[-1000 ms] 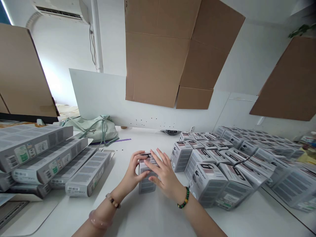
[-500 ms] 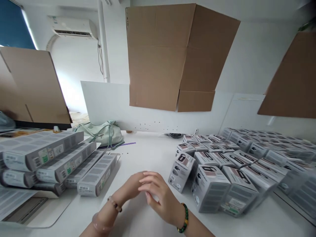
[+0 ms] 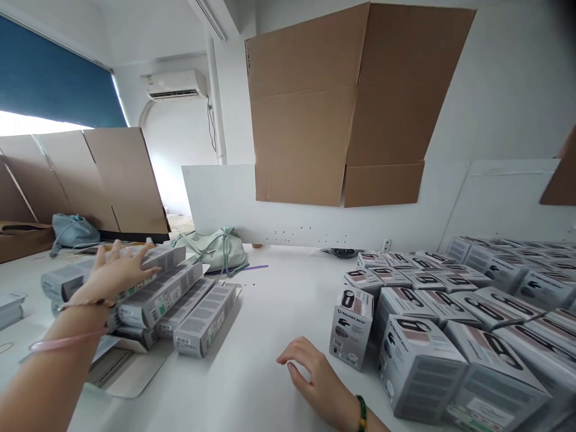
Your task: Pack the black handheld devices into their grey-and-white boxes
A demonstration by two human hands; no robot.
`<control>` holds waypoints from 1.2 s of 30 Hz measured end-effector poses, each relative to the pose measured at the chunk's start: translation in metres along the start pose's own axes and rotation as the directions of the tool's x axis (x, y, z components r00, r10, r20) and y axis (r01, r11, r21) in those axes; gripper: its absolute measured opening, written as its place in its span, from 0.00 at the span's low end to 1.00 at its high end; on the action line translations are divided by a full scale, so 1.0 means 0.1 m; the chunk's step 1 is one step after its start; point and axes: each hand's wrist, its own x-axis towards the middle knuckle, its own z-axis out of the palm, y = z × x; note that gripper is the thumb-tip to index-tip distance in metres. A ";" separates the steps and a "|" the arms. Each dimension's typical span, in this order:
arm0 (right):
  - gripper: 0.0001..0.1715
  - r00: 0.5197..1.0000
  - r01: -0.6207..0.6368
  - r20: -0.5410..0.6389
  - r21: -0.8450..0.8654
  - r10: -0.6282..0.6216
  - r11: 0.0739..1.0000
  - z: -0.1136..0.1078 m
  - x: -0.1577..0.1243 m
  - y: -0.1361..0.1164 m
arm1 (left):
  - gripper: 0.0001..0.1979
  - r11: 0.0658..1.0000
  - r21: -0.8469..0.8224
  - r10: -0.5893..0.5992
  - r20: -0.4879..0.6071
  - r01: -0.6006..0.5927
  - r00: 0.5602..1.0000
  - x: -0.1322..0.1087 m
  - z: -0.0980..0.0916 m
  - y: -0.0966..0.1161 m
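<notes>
My left hand (image 3: pixel 114 273) reaches out to the left, fingers spread over the top of a stack of long grey flat boxes (image 3: pixel 159 295). It lies on the uppermost box and grips nothing. My right hand (image 3: pixel 317 378) rests low on the white table (image 3: pixel 265 336), fingers loosely curled and apart, with nothing in it. It sits just left of a small upright grey box (image 3: pixel 352 327), which stands at the front of a large group of like boxes (image 3: pixel 454 312).
A pale green bag (image 3: pixel 216 249) lies behind the flat boxes, by a white divider panel (image 3: pixel 225 198). Flattened cardboard sheets (image 3: pixel 342 114) hang on the wall and lean at the left (image 3: pixel 112 180). A blue bag (image 3: pixel 72 228) lies far left.
Both hands let go of the small box held at the table's middle. My left hand swung out to the flat-box stack; my right dropped to the table. The view turned left.
</notes>
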 end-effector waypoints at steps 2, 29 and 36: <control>0.16 1.000 -0.001 -0.006 0.004 0.001 1.000 -0.02 0.00 0.00 | 0.30 0.999 0.006 0.047 0.031 -0.048 0.998 0.00 0.07 0.00; 0.21 0.934 -0.097 -0.299 0.307 0.193 0.947 -0.25 0.45 0.38 | 0.17 0.211 -0.974 0.272 0.142 0.084 0.952 -1.44 0.87 2.67; 0.18 0.959 -0.085 -0.239 0.264 0.150 0.961 -0.23 0.43 0.27 | 0.18 0.154 -0.985 0.381 0.130 0.076 0.915 -1.49 0.88 2.49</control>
